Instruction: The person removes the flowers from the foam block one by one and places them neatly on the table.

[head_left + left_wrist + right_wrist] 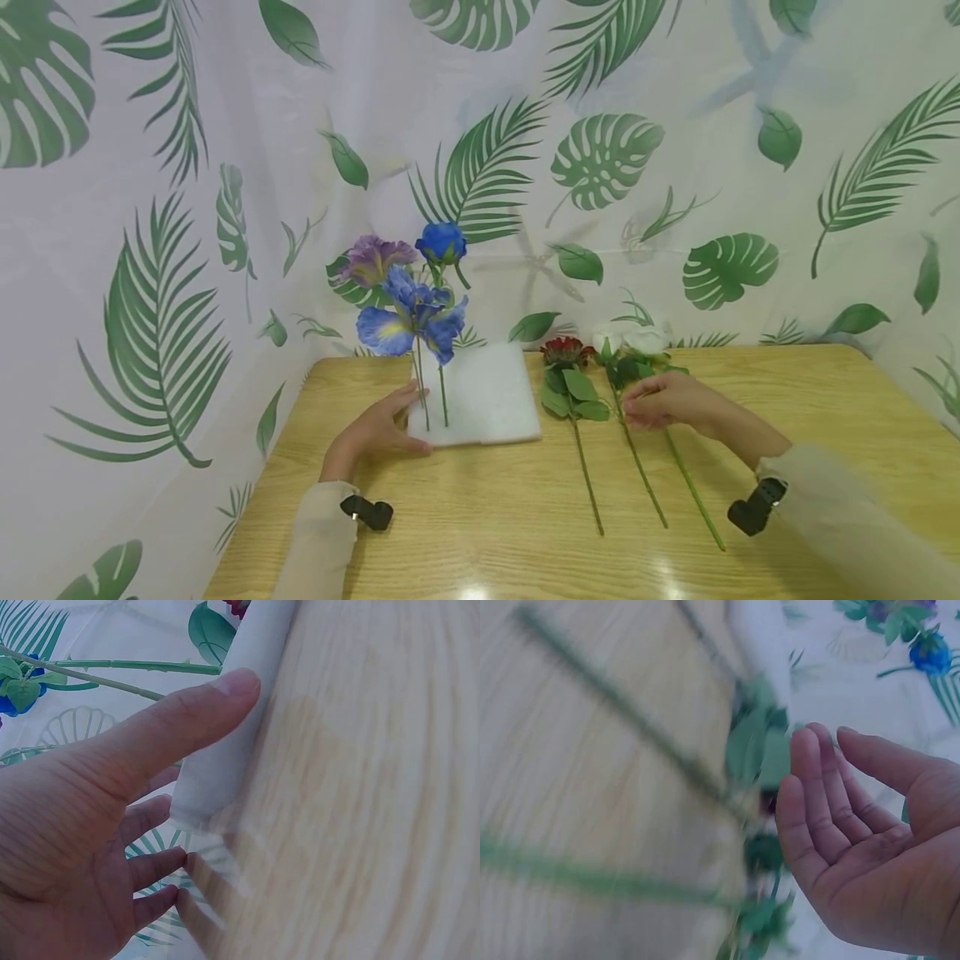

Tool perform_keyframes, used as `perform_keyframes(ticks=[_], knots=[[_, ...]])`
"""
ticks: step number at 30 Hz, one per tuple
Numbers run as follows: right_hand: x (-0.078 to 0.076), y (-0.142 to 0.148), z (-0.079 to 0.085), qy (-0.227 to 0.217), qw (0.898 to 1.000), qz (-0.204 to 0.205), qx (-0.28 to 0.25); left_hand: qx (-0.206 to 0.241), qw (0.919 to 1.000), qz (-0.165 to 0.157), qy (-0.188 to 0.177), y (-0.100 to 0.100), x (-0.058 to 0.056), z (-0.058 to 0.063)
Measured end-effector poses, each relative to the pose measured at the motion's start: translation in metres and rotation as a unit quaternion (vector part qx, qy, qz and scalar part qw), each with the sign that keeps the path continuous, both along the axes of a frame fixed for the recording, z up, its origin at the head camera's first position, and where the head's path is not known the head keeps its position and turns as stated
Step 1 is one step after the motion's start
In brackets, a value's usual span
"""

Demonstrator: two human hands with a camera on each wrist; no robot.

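My left hand (377, 427) rests at the near left corner of a white foam block (491, 393). Its thumb (187, 720) lies straight along the block's side in the left wrist view, with the other fingers spread past the corner. A blue iris (416, 315), a purple iris (372, 262) and a blue rose-like flower (442, 242) stand upright over the block, stems in it. My right hand (671, 402) hovers over the stems of two white flowers (647, 339), fingers loosely bent. Nothing shows between its thumb and fingertips in the right wrist view.
Left of the white flowers, a red flower (567, 352) with green leaves lies on the wooden table (480, 508). The long stems of these flowers point toward the near edge. A leaf-patterned white cloth (525, 200) hangs behind and at the left side.
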State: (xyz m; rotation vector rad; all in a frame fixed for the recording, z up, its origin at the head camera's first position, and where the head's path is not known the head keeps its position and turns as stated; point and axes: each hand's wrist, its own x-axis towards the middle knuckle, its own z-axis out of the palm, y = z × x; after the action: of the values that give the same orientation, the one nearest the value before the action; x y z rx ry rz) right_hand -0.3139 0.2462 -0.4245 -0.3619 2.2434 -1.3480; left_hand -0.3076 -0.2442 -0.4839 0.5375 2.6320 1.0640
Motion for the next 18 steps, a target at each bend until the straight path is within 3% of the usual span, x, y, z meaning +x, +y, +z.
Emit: perform_keyframes(ticks=[10,18], knots=[[-0.017,-0.081,0.004,0.020,0.996,0.003,-0.089,0.000,1.0000,0.004,0.000,0.000,0.000,0.002],[-0.019,-0.146,0.002,0.031,0.987,0.007,-0.158,0.002,1.0000,0.002,0.001,-0.001,-0.001,-0.001]])
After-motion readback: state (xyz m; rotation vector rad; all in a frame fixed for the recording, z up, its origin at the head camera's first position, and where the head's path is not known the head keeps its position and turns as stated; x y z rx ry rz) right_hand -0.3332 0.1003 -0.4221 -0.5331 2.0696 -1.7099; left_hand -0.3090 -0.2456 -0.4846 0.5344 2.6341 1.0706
